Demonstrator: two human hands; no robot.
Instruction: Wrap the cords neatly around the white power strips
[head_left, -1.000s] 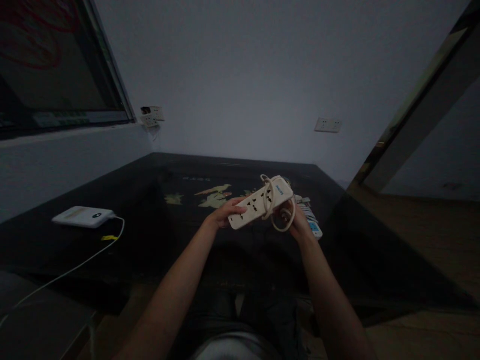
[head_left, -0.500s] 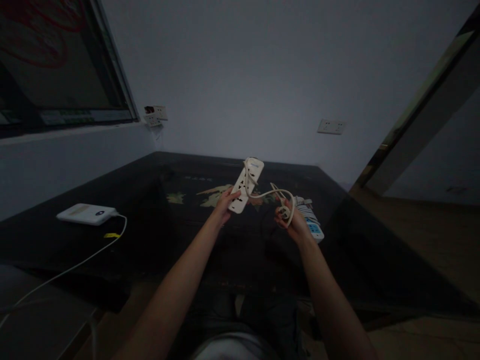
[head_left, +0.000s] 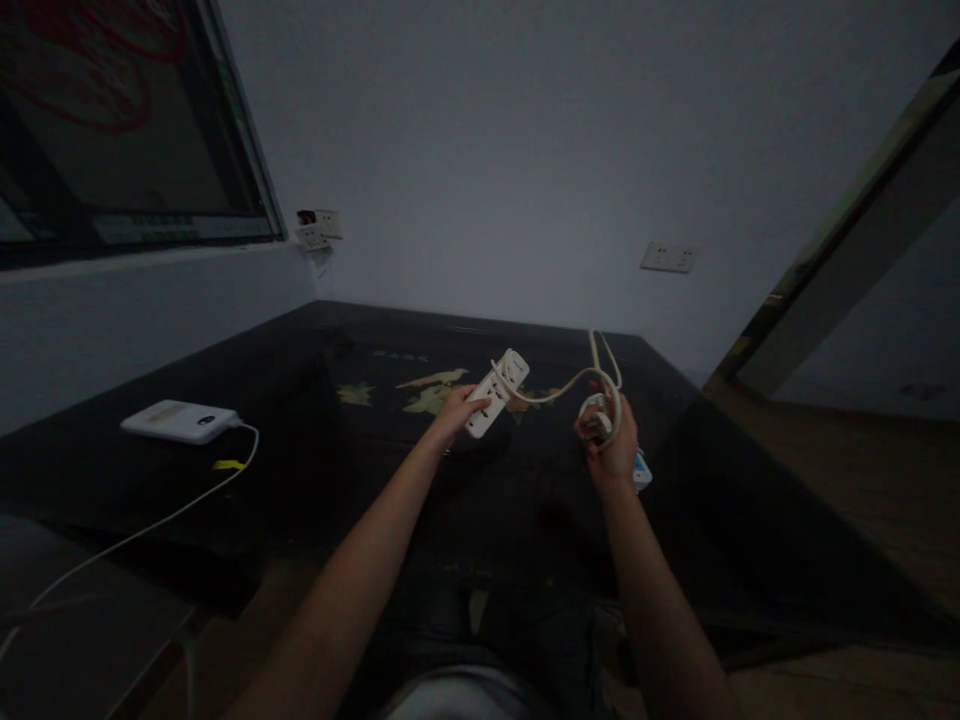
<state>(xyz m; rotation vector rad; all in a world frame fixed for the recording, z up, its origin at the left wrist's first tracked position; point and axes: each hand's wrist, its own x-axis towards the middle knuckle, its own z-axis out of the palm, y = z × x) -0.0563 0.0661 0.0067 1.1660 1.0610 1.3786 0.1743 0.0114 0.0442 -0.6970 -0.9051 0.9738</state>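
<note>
My left hand [head_left: 456,412] grips the near end of a white power strip [head_left: 495,395], thumb on its socket face, tilted up above the dark table. From the strip's far end a cream cord [head_left: 555,394] runs across to my right hand [head_left: 616,440]. That hand is closed around the cord's plug [head_left: 600,424] and some loops; part of the cord arches up past the fingers. Behind my right hand lies a second power strip [head_left: 642,472] with blue sockets, mostly hidden by the hand.
The black table [head_left: 375,500] bears a painted bird and flowers. At left lies a white power bank [head_left: 180,421] with a white cable [head_left: 165,520] trailing off the edge, beside a yellow tag [head_left: 228,465]. Wall sockets [head_left: 670,257] are on the back wall.
My right hand has drawn the plug and cord away to the right, stretching the cord off the strip. My left hand has turned the strip steeper, then lowered it slightly.
</note>
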